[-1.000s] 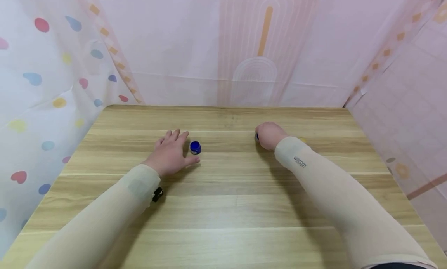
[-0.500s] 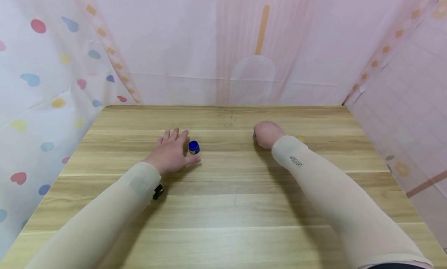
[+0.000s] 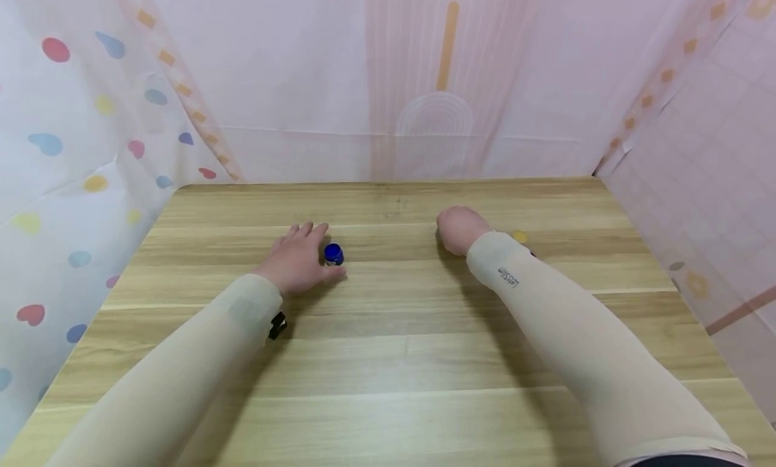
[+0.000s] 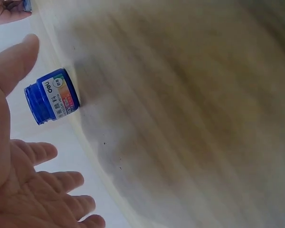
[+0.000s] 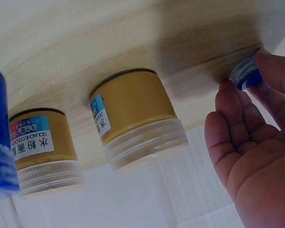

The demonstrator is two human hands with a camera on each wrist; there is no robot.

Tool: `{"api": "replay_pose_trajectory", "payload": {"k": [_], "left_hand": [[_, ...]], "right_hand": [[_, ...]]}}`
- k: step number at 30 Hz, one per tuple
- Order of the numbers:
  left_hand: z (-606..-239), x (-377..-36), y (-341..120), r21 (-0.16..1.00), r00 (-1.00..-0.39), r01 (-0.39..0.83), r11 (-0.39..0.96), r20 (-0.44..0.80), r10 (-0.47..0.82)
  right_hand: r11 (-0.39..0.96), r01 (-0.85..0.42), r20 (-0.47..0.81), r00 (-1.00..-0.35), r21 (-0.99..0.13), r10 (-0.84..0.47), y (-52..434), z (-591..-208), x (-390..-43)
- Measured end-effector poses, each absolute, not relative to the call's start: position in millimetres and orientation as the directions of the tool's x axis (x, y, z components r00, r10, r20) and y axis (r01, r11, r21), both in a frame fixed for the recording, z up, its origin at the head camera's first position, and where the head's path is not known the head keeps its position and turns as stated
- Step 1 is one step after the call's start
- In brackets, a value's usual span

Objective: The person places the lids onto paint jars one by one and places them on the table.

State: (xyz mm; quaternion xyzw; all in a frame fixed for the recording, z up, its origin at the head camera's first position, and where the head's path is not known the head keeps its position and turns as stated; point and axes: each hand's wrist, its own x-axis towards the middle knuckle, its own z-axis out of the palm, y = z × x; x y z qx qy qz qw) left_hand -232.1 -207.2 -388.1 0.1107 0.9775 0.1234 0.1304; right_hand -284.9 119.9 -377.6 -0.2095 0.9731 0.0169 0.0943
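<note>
Wooden table (image 3: 388, 359): left hand (image 3: 297, 263) spread beside blue jar (image 3: 333, 254); right hand (image 3: 459, 228) pinches blue lid (image 5: 246, 73)

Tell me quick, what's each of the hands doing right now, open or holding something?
Left hand: open, fingers spread beside the blue jar, not gripping it.
Right hand: fingertips pinch a small blue cap against the table.

Sleeves (image 3: 564, 339): cream, close-fitting, wrist to upper arm, both arms. Small dark logo (image 3: 508, 277) on the right one (lettering unreadable). Black clip (image 3: 277, 324) at left wrist.
</note>
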Motion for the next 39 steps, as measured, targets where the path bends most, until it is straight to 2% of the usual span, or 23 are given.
{"api": "replay_pose_trajectory", "payload": {"k": [5,21,39], "left_hand": [[-386,-235,-208,0.276,-0.947,0.186,0.943,-0.205,0.247],[-384,-239,-208,0.271,-0.932,0.193,0.943,-0.251,0.262],[-382,-237,-184,0.250,-0.930,0.194,0.949,-0.262,0.259]], "right_hand": [[0.919,-0.394,-0.199,-0.899,-0.017,-0.390,116,-378,-285],[0.922,-0.387,-0.192,-0.904,-0.007,-0.381,111,-383,-285],[0.922,-0.388,-0.197,-0.903,0.001,-0.380,118,-379,-279]]}}
